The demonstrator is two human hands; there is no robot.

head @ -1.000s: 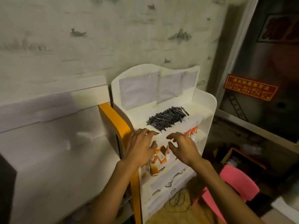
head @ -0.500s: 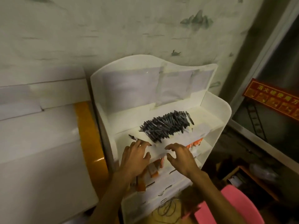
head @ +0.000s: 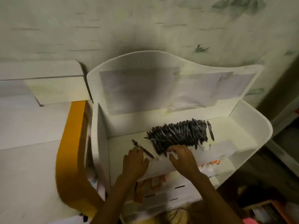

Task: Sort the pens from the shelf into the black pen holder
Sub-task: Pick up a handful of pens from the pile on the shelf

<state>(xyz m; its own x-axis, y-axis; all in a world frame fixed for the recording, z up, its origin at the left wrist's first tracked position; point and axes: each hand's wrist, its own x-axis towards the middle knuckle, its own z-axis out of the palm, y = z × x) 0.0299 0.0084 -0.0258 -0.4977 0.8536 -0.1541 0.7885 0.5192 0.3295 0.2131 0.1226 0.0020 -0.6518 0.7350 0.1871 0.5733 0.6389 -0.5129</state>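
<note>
A heap of several dark pens lies on the top tray of a white display shelf. One loose pen lies to the left of the heap, and another lies at its right end. My left hand rests over the tray's front edge, its fingertips touching the loose left pen. My right hand hovers at the near edge of the heap with loosely curled fingers touching the pens; nothing is visibly pinched. No black pen holder is in view.
Orange-and-white packets sit on the lower shelf tiers below the tray. A white cabinet with an orange edge stands directly left of the shelf. A patterned wall rises behind, and a pink seat shows at the bottom right.
The view has moved closer and higher over the top tray. Both hands have risen from the lower tier's front to the tray, reaching the loose pen and the heap's near edge.
</note>
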